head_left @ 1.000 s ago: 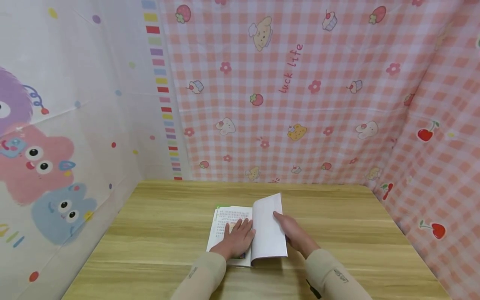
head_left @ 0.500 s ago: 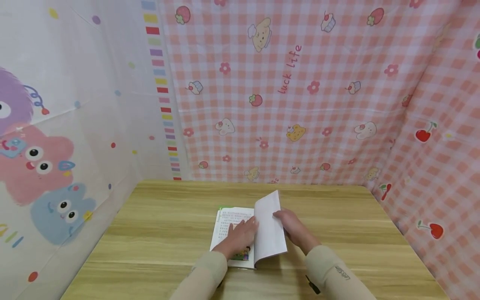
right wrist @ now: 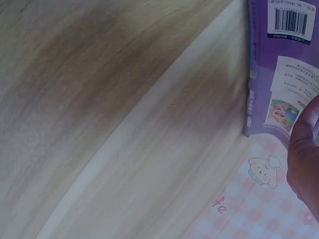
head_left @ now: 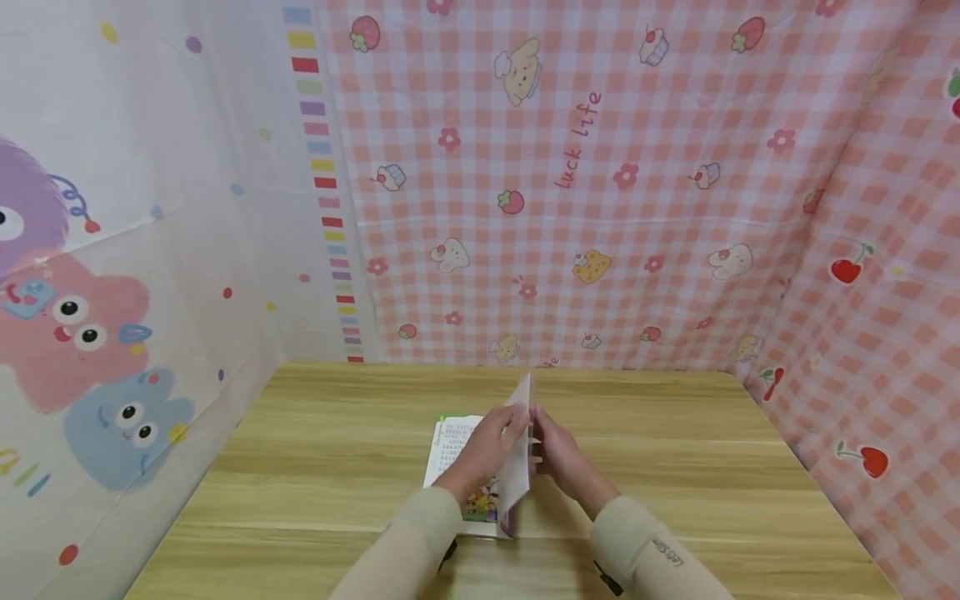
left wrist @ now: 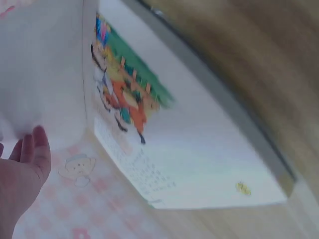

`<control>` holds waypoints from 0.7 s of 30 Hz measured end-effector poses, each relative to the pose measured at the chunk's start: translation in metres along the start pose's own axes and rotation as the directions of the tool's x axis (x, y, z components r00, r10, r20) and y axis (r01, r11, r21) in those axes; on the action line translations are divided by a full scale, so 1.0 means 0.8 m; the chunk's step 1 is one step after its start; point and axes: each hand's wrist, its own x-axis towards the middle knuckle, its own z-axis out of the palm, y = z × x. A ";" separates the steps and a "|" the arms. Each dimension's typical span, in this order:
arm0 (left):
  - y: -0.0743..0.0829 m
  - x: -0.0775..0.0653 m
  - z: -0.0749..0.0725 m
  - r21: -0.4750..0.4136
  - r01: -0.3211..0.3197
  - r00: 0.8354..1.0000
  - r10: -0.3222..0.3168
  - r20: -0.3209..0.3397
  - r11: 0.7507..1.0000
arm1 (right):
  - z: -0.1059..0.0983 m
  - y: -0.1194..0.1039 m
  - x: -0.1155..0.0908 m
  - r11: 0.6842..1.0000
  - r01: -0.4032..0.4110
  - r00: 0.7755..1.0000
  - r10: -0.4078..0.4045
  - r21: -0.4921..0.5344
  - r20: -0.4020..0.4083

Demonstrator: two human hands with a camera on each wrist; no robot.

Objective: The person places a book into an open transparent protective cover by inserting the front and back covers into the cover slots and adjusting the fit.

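Observation:
A thin book (head_left: 453,446) lies on the table. Its left side shows printed text and a coloured picture, while its back cover stands nearly upright with the white inner face (head_left: 517,471) toward the left. My left hand (head_left: 483,446) reaches over the printed page, its fingertips touching that white face. From the other side, my right hand (head_left: 566,458) rests its fingertips against the cover's outside. In the right wrist view, the purple back cover (right wrist: 264,64) carries a barcode; the right fingertips are partly out of frame there. The left wrist view shows the picture page (left wrist: 199,139).
The wood-grain table (head_left: 322,450) extends around the book. Behind it hangs a pink checked cloth (head_left: 562,225) with cartoon prints, and a white printed cloth (head_left: 225,208) hangs at the left.
The back cover has swung up and leftward from a slanted position to nearly upright. My right hand has moved left with it. My left hand has lifted from the printed page to the cover.

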 end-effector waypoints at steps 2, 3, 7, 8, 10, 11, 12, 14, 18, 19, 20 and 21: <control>0.000 0.001 -0.004 -0.031 0.063 0.998 -0.063 0.010 0.998 | 0.001 0.001 0.001 1.000 0.005 1.000 -0.005 0.008 0.008; -0.001 0.001 -0.005 -0.044 0.083 0.997 -0.083 0.012 0.996 | 0.002 0.002 0.001 1.000 0.009 1.000 -0.009 0.009 0.013; -0.008 -0.001 -0.009 -0.032 0.080 0.997 -0.080 0.008 0.996 | 0.003 0.003 0.001 0.999 0.016 0.999 -0.015 -0.028 0.045; -0.009 -0.002 -0.009 -0.020 0.068 0.998 -0.068 0.006 0.997 | 0.004 0.003 0.000 0.999 0.017 0.998 -0.015 -0.046 0.054; -0.007 -0.002 -0.009 0.018 0.037 0.999 -0.037 0.001 0.999 | 0.006 0.004 0.000 0.996 0.024 0.998 -0.018 -0.090 0.068; -0.005 -0.003 -0.009 0.036 0.031 1.000 -0.031 0.000 0.999 | 0.007 0.003 -0.001 0.994 0.025 0.997 -0.018 -0.109 0.072; -0.003 -0.003 -0.009 0.046 0.034 0.999 -0.034 0.001 0.998 | 0.008 0.004 -0.001 0.992 0.027 0.997 -0.018 -0.127 0.072; 0.004 -0.001 -0.010 0.061 0.057 0.998 -0.057 0.009 0.997 | 0.010 0.005 -0.002 0.986 0.039 0.997 -0.027 -0.159 0.076; 0.011 0.000 -0.014 0.054 0.133 0.990 -0.134 0.032 0.990 | 0.014 0.013 -0.003 0.974 0.066 0.995 -0.046 -0.216 0.094; 0.011 0.000 -0.016 0.052 0.144 0.988 -0.146 0.039 0.988 | 0.014 0.016 -0.003 0.960 0.094 0.992 -0.067 -0.265 0.109; 0.010 0.000 -0.017 0.047 0.159 0.986 -0.161 0.043 0.986 | 0.015 0.019 -0.003 0.937 0.117 0.989 -0.080 -0.329 0.124; 0.009 0.000 -0.019 0.034 0.169 0.984 -0.171 0.050 0.985 | 0.016 0.023 -0.003 0.902 0.142 0.986 -0.093 -0.407 0.137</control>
